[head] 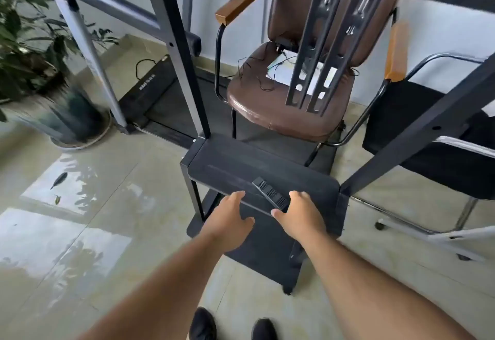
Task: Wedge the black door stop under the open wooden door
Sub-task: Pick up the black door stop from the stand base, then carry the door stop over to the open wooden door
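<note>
Task barely begun: door stop (pixel 270 193) lay on the black shelf (pixel 230 163), ungrasped. Your left hand (pixel 230 220) and right hand (pixel 298 219) hovered open beside it. No door in view.

Door stop (pixel 270 196) on shelf (pixel 227 165)

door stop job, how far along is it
Done: nothing yet. The black door stop lies on the black shelf, ungripped. In hand: the right hand is open around its near end; the left hand is open beside it. Left: pick it up, wedge it. No door in view.
</note>
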{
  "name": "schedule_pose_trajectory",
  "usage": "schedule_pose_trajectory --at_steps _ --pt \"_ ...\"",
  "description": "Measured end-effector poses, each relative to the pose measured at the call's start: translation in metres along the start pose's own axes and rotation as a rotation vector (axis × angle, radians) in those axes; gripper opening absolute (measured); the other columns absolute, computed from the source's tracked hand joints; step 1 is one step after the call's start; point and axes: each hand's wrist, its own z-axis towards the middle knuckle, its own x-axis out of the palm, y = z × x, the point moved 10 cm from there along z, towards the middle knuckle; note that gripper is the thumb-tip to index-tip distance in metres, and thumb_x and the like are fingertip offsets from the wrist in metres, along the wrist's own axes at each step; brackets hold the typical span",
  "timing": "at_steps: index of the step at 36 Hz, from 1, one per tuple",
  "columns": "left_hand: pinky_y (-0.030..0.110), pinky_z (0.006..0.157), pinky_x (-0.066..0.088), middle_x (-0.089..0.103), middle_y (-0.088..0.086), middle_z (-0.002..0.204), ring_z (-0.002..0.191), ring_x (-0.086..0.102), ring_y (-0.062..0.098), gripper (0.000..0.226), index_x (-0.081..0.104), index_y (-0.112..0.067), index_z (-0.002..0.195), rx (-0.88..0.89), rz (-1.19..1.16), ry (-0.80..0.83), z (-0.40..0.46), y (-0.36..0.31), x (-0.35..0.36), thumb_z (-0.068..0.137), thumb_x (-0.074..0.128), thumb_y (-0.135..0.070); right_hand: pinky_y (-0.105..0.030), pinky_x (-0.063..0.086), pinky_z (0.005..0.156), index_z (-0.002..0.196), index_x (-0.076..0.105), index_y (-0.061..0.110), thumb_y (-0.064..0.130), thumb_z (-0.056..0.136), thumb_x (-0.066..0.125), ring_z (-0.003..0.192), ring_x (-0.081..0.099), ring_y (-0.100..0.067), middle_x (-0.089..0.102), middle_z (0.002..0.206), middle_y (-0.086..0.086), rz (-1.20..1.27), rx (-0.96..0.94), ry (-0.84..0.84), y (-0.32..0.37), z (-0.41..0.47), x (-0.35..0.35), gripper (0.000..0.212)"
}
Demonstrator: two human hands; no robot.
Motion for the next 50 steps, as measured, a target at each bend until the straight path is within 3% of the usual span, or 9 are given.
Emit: schedule_pose_trajectory --at_steps 9,18,23,28,33,38,42,45,50 --pt "0.035 0.107 0.046 0.033 -0.001 0.164 0.142 0.046 0.024 0.071 0.024 -0.028 0.158 -0.012 -0.010 0.031 0.011 0.018 0.006 0.097 0.060 -0.034 -0.043 0.057 0.093 0.129 0.064 0.008 0.032 0.099 0.066 0.118 0.066 -0.037 0.056 0.136 -0.011 -0.032 0.023 -0.027 -0.001 0.012 0.006 0.039" --pt "0.041 0.115 0.041 0.034 0.001 0.163 0.145 0.041 0.026 0.065 0.029 -0.025 0.157 0.024 0.104 -0.057 -0.031 0.006 -0.049 0.098 0.058 -0.026 -0.042 0.056 0.093 0.131 0.067 0.011 0.036 0.096 0.068 0.118 0.064 -0.031 0.059 0.134 -0.003 -0.076 -0.213 -0.005 0.050 -0.036 -0.042 0.043" --pt "0.041 0.116 0.039 0.025 -0.009 0.167 0.150 0.030 0.021 0.075 0.028 -0.030 0.157 0.052 0.175 -0.146 -0.083 0.004 -0.101 0.092 0.062 -0.017 -0.039 0.052 0.071 0.085 0.060 0.022 0.036 0.092 0.067 0.087 0.060 -0.024 0.047 0.096 0.009 -0.164 -0.397 0.097 0.106 -0.095 -0.067 0.017" --pt "0.044 0.091 0.054 0.062 -0.008 0.125 0.119 0.058 0.024 0.038 0.061 -0.034 0.122 0.045 0.232 -0.241 -0.151 0.023 -0.157 0.086 0.068 -0.021 -0.035 0.050 0.070 0.075 0.053 0.031 0.032 0.092 0.066 0.087 0.059 -0.022 0.050 0.097 0.005 -0.249 -0.631 0.193 0.186 -0.166 -0.083 0.022" --pt "0.044 0.083 0.056 0.065 -0.006 0.110 0.103 0.064 0.026 0.020 0.066 -0.031 0.109 -0.031 0.223 -0.326 -0.222 0.065 -0.197 0.090 0.069 -0.029 -0.042 0.056 0.078 0.072 0.047 0.034 0.030 0.091 0.064 0.087 0.059 -0.023 0.051 0.100 0.003 -0.337 -0.785 0.234 0.255 -0.227 -0.074 0.026" --pt "0.041 0.082 0.055 0.065 -0.005 0.114 0.103 0.064 0.026 0.023 0.066 -0.029 0.114 -0.131 0.152 -0.410 -0.293 0.119 -0.216 0.091 0.068 -0.029 -0.044 0.053 0.085 0.093 0.065 0.020 0.030 0.093 0.063 0.092 0.059 -0.024 0.054 0.101 -0.001 -0.441 -0.928 0.276 0.311 -0.283 -0.043 0.010" --pt "0.038 0.078 0.053 0.064 -0.004 0.112 0.102 0.064 0.025 0.020 0.066 -0.028 0.112 -0.210 0.098 -0.473 -0.362 0.182 -0.216 0.091 0.067 -0.030 -0.033 0.040 0.074 0.075 0.046 0.035 0.027 0.094 0.063 0.088 0.052 -0.021 0.051 0.098 0.001 -0.492 -1.058 0.331 0.355 -0.350 0.004 0.026" --pt "0.043 0.083 0.056 0.065 -0.003 0.110 0.100 0.066 0.027 0.021 0.066 -0.028 0.110 -0.257 0.047 -0.499 -0.408 0.224 -0.210 0.089 0.069 -0.031 -0.029 0.035 0.076 0.098 0.064 0.025 0.028 0.094 0.064 0.087 0.047 -0.016 0.049 0.098 0.004 -0.553 -1.119 0.337 0.374 -0.390 0.039 0.005" --pt "0.044 0.082 0.056 0.063 -0.005 0.105 0.096 0.065 0.026 0.016 0.066 -0.028 0.105 -0.376 -0.035 -0.539 -0.503 0.311 -0.188 0.090 0.068 -0.031 -0.033 0.050 0.086 0.118 0.070 0.020 0.032 0.090 0.066 0.092 0.053 -0.015 0.051 0.102 0.006 -0.607 -1.231 0.414 0.404 -0.478 0.122 0.031"
